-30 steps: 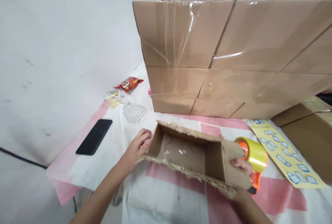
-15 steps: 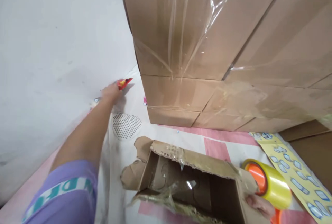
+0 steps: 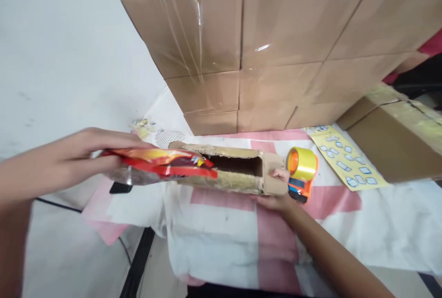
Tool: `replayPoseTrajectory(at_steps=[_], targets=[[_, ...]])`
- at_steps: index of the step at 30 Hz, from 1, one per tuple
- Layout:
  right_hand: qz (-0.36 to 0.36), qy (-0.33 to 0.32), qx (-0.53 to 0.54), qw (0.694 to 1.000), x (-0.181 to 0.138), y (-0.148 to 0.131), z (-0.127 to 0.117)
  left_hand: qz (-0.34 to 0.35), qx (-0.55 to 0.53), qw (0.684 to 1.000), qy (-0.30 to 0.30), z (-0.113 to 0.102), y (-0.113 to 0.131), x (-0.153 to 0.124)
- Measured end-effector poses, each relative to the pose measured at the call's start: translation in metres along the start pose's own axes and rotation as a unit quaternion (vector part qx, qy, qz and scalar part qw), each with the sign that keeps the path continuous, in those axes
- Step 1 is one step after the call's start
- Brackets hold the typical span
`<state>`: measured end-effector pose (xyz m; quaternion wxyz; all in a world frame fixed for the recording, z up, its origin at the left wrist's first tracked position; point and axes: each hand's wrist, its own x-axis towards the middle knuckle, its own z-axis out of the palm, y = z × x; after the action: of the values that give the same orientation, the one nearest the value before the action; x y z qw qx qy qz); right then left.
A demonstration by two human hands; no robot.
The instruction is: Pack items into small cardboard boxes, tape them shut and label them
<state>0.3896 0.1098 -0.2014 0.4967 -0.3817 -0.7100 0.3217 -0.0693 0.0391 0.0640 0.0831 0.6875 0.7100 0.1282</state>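
Holding snack packet (image 3: 162, 162) level — left hand (image 3: 74, 155); right hand (image 3: 276, 192) gripping box (image 3: 238, 169)

The left hand (image 3: 86, 150), its forearm cut off by the left edge, is smeared by motion, as is the red snack packet (image 3: 162, 162) it grips; the packet's print cannot be read. The packet covers the left end of the open box (image 3: 238, 169) and most of a black phone (image 3: 120, 188). The box's right flap hides much of the right hand (image 3: 276, 194). The stacked cartons (image 3: 276, 44) run off the top and right edges. Markings on the yellow sheet (image 3: 345, 166) are too small to tell.
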Motion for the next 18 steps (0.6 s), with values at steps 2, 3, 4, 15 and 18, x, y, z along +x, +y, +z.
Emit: replayPoseTrajectory(at_steps=[2,3,4,15,18], targets=[[-0.053,0.012,0.023,0.998,0.004,-0.007,-0.001,0.005,-0.042,0.989,-0.143,-0.007,0.032,0.01],[-0.065,0.006,0.029,0.997,0.005,-0.011,-0.001,-0.01,-0.056,0.981,-0.186,-0.009,0.044,0.015],[-0.066,-0.008,0.032,0.997,0.005,-0.014,-0.001,-0.029,-0.061,0.978,-0.2,-0.008,0.053,0.019],[-0.057,-0.035,0.059,0.996,0.01,-0.026,0.008,0.068,-0.111,0.953,-0.272,0.102,0.131,0.044],[-0.041,-0.023,0.062,0.997,0.012,-0.028,0.009,0.098,-0.006,0.946,-0.31,0.133,0.148,0.052]])
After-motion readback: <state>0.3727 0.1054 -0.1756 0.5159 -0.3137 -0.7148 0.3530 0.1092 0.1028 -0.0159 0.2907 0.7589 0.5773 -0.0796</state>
